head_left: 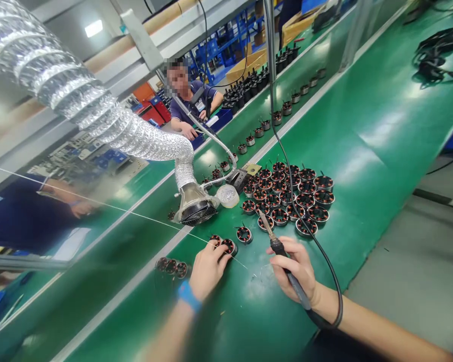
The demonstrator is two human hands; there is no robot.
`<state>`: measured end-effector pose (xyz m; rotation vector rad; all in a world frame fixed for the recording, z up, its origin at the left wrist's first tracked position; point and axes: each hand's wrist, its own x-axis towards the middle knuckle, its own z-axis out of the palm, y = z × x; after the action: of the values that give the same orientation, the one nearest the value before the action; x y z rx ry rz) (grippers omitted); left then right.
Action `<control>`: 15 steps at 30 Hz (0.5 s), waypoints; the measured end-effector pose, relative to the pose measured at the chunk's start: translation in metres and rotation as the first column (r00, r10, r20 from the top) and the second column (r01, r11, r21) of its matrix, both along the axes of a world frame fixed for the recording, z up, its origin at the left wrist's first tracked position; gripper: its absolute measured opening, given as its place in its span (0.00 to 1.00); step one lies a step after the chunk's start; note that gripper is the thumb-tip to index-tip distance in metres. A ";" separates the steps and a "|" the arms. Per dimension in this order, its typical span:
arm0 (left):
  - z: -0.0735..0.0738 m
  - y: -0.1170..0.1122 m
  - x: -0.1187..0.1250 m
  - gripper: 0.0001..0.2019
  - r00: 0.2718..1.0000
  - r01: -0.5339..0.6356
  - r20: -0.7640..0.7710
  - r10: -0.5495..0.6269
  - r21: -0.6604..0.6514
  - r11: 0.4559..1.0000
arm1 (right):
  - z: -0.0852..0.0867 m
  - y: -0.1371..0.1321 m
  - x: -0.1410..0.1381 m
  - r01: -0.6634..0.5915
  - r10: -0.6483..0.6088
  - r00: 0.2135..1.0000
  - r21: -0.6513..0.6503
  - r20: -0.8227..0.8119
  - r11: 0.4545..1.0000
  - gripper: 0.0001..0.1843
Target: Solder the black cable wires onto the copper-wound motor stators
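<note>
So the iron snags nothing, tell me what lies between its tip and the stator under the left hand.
A loose wound stator stands in the way. It sits on the green bench mat, roughly on the line from the tip of the soldering iron in the right hand to the stator under the left hand.

An electronics factory line: long green assembly bench (366, 151), batches of copper-wound motor stators (287, 198), silver fume-extraction duct (98, 120).

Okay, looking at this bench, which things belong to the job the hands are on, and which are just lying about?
Part of the job: left hand, thin solder wire, wound motor stator, right hand, soldering iron.

Just lying about: pile of stators, fume extractor hood, black cable bundle.
</note>
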<state>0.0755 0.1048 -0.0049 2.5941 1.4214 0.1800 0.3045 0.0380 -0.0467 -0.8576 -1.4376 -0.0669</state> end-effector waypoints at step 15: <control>-0.057 -0.010 0.073 0.61 0.859 -0.479 0.176 0.480 -0.052 0.876 | -0.006 -0.005 0.006 -0.100 0.099 0.995 -0.017 -0.016 0.995 0.11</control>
<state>0.1483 0.0948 -0.0621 2.0958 1.9593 0.4657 0.3102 0.0330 -0.0525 -0.7977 -1.4667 0.0272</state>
